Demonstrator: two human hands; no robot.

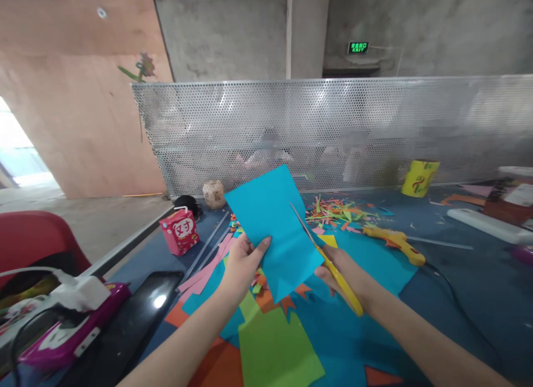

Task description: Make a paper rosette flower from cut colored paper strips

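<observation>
My left hand (245, 257) pinches the lower left edge of a blue sheet of paper (270, 209), thumb on its face. The sheet is held up at a tilt above the table. In my right hand (345, 270) is a pair of scissors (337, 276) with yellow handles. Their blades lie across the right part of the sheet, pointing up and left; whether they are parted I cannot tell. Below lie a green sheet (275, 348), more blue paper (353, 331) and orange paper pieces (220, 365).
A yellow glue gun (393, 242) with a cord lies at the right. Paper shreds (337, 210) are heaped before the perforated metal divider (233, 120). On the left are a red drink carton (180, 231), a black phone (129, 320) and a purple power strip (79, 326).
</observation>
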